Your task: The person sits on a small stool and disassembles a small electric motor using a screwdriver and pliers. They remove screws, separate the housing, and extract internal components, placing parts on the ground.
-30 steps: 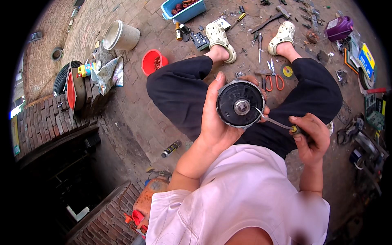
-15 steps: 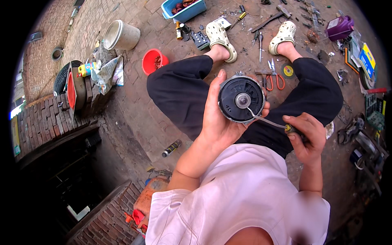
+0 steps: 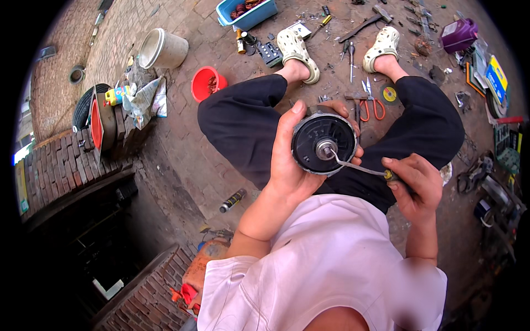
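Observation:
My left hand (image 3: 290, 151) is wrapped round a round motor part (image 3: 310, 153) with a black face, a rough grey metal rim and a shiny bearing at its centre. Its fingertips show along the far and right side of the rim. In my right hand (image 3: 415, 182) is a pick tool with a bent metal shank (image 3: 361, 166) and a yellow-and-black handle, gripped between thumb and fingers. The hooked tip touches the bearing (image 3: 326, 149) at the middle of the black face. Most of the handle is hidden in my palm.
Between my feet lie orange-handled scissors (image 3: 378, 110), a hammer (image 3: 369, 25), screwdrivers and a yellow disc (image 3: 389, 94). To the left stand a red bowl (image 3: 203, 83), a white bucket (image 3: 164, 48) and a spray can (image 3: 232, 200). A blue bin (image 3: 255, 19) and purple jug (image 3: 459, 35) sit farther off.
The motor part has tilted and moved slightly left and down. The hook's tip has shifted from the bearing's lower edge onto its centre.

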The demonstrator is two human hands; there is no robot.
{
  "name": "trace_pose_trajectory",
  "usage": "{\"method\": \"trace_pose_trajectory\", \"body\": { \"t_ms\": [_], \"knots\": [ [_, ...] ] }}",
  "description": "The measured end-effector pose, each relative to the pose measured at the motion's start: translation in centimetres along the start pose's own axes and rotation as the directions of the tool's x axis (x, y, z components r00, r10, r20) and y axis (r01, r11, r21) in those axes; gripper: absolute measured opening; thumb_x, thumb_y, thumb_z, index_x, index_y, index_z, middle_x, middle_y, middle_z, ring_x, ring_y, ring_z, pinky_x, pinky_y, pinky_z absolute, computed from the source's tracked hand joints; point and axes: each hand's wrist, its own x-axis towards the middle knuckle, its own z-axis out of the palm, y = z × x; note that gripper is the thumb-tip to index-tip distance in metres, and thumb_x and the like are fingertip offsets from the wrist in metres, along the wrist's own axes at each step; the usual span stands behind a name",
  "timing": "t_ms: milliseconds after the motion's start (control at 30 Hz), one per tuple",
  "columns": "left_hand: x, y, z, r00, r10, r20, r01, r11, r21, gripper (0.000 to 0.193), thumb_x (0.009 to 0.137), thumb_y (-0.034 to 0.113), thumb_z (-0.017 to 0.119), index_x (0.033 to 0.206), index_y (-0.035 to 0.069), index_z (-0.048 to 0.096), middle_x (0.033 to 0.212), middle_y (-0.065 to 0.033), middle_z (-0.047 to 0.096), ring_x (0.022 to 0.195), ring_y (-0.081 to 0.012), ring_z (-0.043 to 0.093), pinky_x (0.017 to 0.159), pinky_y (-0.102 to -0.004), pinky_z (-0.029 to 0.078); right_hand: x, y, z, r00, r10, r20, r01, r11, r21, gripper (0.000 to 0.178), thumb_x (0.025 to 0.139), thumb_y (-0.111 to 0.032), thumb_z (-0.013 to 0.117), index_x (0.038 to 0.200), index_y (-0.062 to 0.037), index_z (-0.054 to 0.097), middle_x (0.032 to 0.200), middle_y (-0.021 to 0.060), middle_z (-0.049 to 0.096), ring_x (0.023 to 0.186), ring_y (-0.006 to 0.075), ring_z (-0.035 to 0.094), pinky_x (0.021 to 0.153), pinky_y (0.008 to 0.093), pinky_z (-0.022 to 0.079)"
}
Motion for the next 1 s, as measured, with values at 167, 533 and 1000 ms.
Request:
{"method": "trace_pose_trajectory", "body": {
  "t_ms": [167,533,1000],
  "knots": [
    [-0.2,0.5,-0.3,0.999,0.013,0.031,-0.017,0.991,0.134,0.057,0.093,0.053,0.038,0.109,0.0,0.051,0.092,-0.0184,0.062,0.076,-0.0292,0.067,0.065,-0.0387,0.058,0.4,-0.8,-0.8,1.0,-0.003,0.03,0.006,0.998,-0.069,0.04,0.062,-0.01,0.074,0.101,-0.0021,0.07,0.071,0.0068,0.061,0.055,0.0188,0.053,0.049,0.0286,0.04],
    [-0.2,-0.2,-0.5,0.997,-0.046,0.069,0.037,0.991,0.131,0.058,0.092,0.051,0.038,0.109,-0.002,0.051,0.092,-0.0186,0.062,0.074,-0.0287,0.068,0.064,-0.0383,0.058,0.7,0.5,-1.5,0.998,-0.006,0.066,0.004,1.0,0.02,0.034,0.069,-0.016,0.073,0.099,-0.0003,0.07,0.072,0.0074,0.063,0.055,0.0198,0.056,0.049,0.0284,0.041],
    [0.2,0.0,-0.9,0.997,-0.061,0.051,0.056,0.995,0.088,0.061,0.09,0.055,0.039,0.11,-0.001,0.052,0.093,-0.019,0.062,0.076,-0.0293,0.067,0.064,-0.0391,0.058,-0.5,0.9,-0.8,0.961,0.266,0.072,-0.275,0.935,0.225,0.029,0.087,-0.022,0.061,0.099,0.0037,0.068,0.06,0.0059,0.056,0.049,0.0123,0.054,0.047,0.0242,0.038]
  ]
}}
